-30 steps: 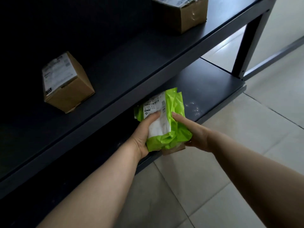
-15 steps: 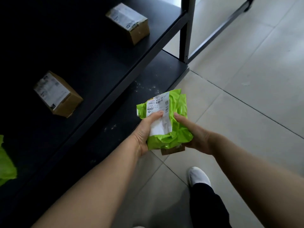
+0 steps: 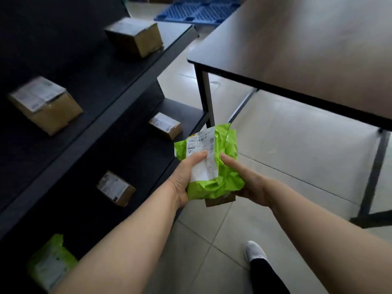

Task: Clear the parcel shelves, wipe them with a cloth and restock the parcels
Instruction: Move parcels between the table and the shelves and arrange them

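Note:
A crumpled green plastic parcel (image 3: 220, 179) with a white label is held in front of me over the floor, clear of the shelves. My left hand (image 3: 186, 177) grips its left side, thumb on the label. My right hand (image 3: 250, 185) grips its right side from below, and a small brown cardboard parcel (image 3: 219, 201) sticks out beneath the green one. The black shelves (image 3: 101, 115) run along the left and carry several brown boxes (image 3: 45, 105) (image 3: 135, 38) (image 3: 165, 125) (image 3: 115, 187). Another green parcel (image 3: 49, 262) lies on the lower shelf at bottom left.
A table (image 3: 297, 49) with black legs stands to the right, close to the shelf end. A blue plastic pallet (image 3: 199, 11) lies on the tiled floor at the top. My white shoe (image 3: 255, 251) is on the floor below my hands.
Both hands have carried the green parcel out from the lower shelf and away over the floor. My view has swung right, so the table and pallet have come into sight.

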